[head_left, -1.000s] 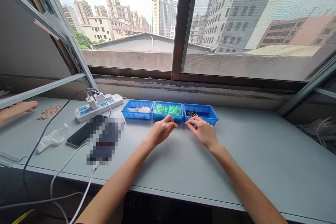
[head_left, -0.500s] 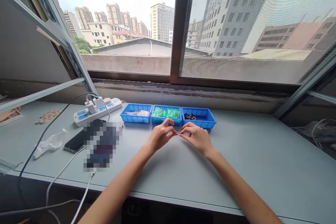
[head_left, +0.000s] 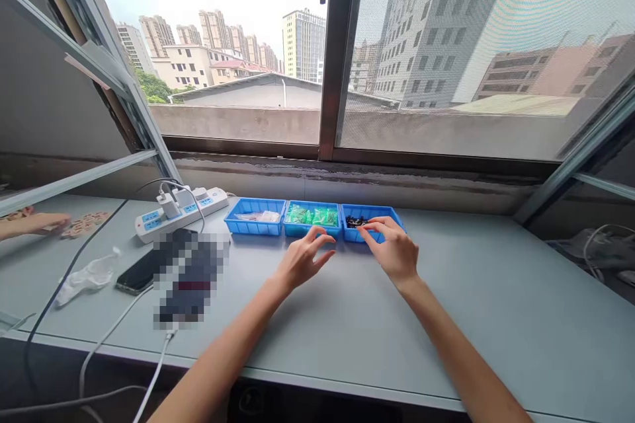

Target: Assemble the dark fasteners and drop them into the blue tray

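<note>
My left hand (head_left: 306, 259) hovers above the table in front of the middle bin, thumb and index finger apart, and nothing shows between them. Over the front rim of the right blue bin (head_left: 397, 230) is my right hand (head_left: 395, 252), its thumb and index tips close together in a pinch. Whatever they may hold is too small to make out. Small black parts (head_left: 355, 221) lie in that bin beside the fingertips. Green packets (head_left: 312, 215) fill the middle blue bin (head_left: 313, 232), and pale packets (head_left: 258, 217) lie in the left blue bin (head_left: 237, 225).
On the left are a white power strip (head_left: 182, 214), a dark phone (head_left: 149, 268), a blurred-out device (head_left: 191, 284), cables (head_left: 157, 377) and a crumpled plastic bag (head_left: 89, 281). Another person's hand (head_left: 49, 221) is by small tan pieces (head_left: 85, 225). A window (head_left: 238, 112) stands behind the table (head_left: 317, 337).
My hands have parted from their fingertip-to-fingertip pinch. The left fingers have opened; the right hand has moved up and right to the bin of black parts. Another person's hand has appeared at far left.
</note>
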Demonstrator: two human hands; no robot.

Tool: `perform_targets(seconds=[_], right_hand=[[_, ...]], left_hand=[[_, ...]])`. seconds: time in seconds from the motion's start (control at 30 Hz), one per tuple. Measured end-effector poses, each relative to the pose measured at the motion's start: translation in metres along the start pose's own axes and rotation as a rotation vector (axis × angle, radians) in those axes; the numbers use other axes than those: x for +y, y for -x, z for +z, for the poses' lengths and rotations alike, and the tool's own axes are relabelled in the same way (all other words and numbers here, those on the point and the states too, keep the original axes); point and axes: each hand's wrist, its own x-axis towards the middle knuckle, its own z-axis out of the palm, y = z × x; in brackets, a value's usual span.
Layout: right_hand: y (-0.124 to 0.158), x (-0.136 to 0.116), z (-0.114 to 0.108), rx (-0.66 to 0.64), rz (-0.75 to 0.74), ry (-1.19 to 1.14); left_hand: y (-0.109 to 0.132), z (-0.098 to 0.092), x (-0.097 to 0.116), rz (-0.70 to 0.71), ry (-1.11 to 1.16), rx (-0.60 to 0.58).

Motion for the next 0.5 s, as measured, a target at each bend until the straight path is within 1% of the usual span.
perform_targets(seconds=[0.07, 0.17, 0.27, 0.4, 0.43, 0.5], right_hand=[[-0.001, 0.002, 0.001, -0.044, 0.009, 0.062], [-0.002, 0.002, 0.002, -0.155, 0.007, 0.141], [-0.004, -0.003, -0.006, -0.247, 0.024, 0.184], [-0.009, -0.014, -0.026, -0.366, 0.187, 0.14], [-0.01, -0.016, -0.03, -0.379, 0.217, 0.11], [-0.013, -0.016, -0.037, -0.355, 0.251, 0.047]], left_hand=[[0.0, 0.0, 0.002, -0.006, 0.027, 0.003], [-0.001, 0.0, 0.003, -0.006, 0.052, 0.005], [-0.001, 0.0, 0.004, -0.008, 0.063, 0.003], [-0.001, 0.0, 0.005, -0.002, 0.079, 0.001], [-0.001, 0.0, 0.005, 0.0, 0.083, 0.003], [-0.001, 0.0, 0.007, 0.007, 0.094, 0.001]])
